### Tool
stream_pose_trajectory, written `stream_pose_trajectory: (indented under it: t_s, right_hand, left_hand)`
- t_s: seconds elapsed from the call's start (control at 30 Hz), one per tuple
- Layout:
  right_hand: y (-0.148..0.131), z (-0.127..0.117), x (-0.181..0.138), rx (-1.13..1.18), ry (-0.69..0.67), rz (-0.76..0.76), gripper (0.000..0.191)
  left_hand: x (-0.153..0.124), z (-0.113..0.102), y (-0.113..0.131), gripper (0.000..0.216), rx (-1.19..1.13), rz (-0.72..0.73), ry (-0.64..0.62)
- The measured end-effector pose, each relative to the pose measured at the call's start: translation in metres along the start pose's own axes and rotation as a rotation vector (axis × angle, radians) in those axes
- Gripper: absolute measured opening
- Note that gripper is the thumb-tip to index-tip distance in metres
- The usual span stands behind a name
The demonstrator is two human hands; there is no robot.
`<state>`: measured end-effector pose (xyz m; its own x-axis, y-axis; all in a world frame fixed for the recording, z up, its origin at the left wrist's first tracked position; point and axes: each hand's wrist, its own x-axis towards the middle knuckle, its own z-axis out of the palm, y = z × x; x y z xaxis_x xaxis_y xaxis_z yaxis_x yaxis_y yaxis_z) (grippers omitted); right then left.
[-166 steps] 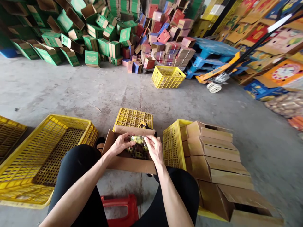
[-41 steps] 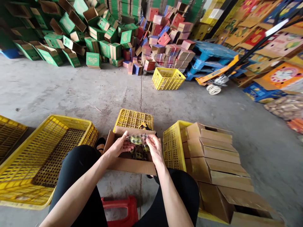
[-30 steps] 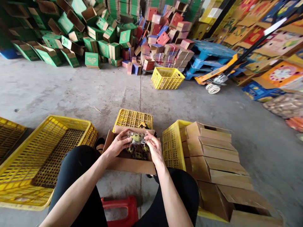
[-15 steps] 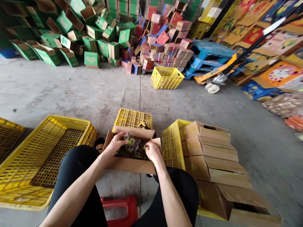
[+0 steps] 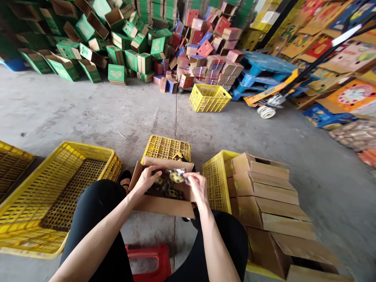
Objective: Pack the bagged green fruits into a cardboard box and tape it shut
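Observation:
An open cardboard box [image 5: 164, 205] sits before my knees, with several plastic-wrapped, yellow-green, dark-spotted round fruits [image 5: 172, 192] inside. One wrapped fruit [image 5: 176, 177] is raised near the box's far side, its clear plastic shining. My right hand [image 5: 198, 186] pinches the right end of that wrap. My left hand [image 5: 148, 178] reaches over the box's left side, its fingers closed at the wrap's left end. Exactly what the left fingertips grip is partly hidden. Under the box's far edge is a yellow crate [image 5: 167, 145] with its grid side up.
Left of me is a large yellow crate [image 5: 96, 150]. To my right, another yellow crate [image 5: 216, 184] carries several open cardboard boxes [image 5: 276, 196]. A red stool [image 5: 160, 258] is below me. Farther off are green boxes [image 5: 116, 73], a yellow crate [image 5: 210, 100], blue pallets [image 5: 264, 64] and a pallet jack [image 5: 272, 98].
The wrapped fruit has shifted right and up within the box. My right hand has risen slightly and now pinches its wrap; my left hand has moved slightly right. The view has turned slightly.

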<state>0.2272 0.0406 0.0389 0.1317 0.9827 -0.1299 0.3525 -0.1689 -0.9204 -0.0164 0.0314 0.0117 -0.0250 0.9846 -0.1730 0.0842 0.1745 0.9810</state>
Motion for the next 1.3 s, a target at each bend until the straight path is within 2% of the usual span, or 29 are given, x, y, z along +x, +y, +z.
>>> stream_pose_trajectory:
  t_s: [0.1, 0.17, 0.23, 0.37, 0.53, 0.8, 1.13, 1.3]
  right_hand:
    - [0.001, 0.001, -0.001, 0.352, 0.049, 0.106, 0.020]
    - [0.001, 0.004, -0.003, 0.452, 0.069, 0.128, 0.018]
    - [0.000, 0.008, -0.005, 0.485, 0.067, 0.124, 0.017]
    - [-0.002, 0.010, -0.008, 0.466, -0.008, 0.127, 0.023]
    - [-0.001, 0.011, -0.009, 0.499, -0.120, 0.160, 0.052]
    - [-0.003, 0.017, -0.011, 0.589, -0.321, 0.259, 0.047]
    - [0.006, 0.019, -0.009, 0.619, -0.226, 0.207, 0.042]
    - [0.008, 0.018, -0.006, 0.608, -0.174, 0.153, 0.047]
  left_hand:
    - [-0.005, 0.005, 0.013, 0.063, -0.232, -0.093, -0.156]
    - [-0.008, 0.009, 0.017, 0.071, -0.370, -0.164, -0.266]
    - [-0.009, 0.012, 0.018, 0.068, -0.443, -0.197, -0.318]
    - [-0.008, 0.014, 0.014, 0.051, -0.475, -0.208, -0.224]
    - [-0.007, 0.012, 0.010, 0.042, -0.476, -0.183, -0.151]
    - [-0.004, 0.009, 0.009, 0.041, -0.463, -0.172, -0.100]
    - [-0.002, 0.010, 0.005, 0.054, -0.473, -0.184, -0.040]
    - [0.000, 0.014, 0.004, 0.072, -0.546, -0.338, -0.095]
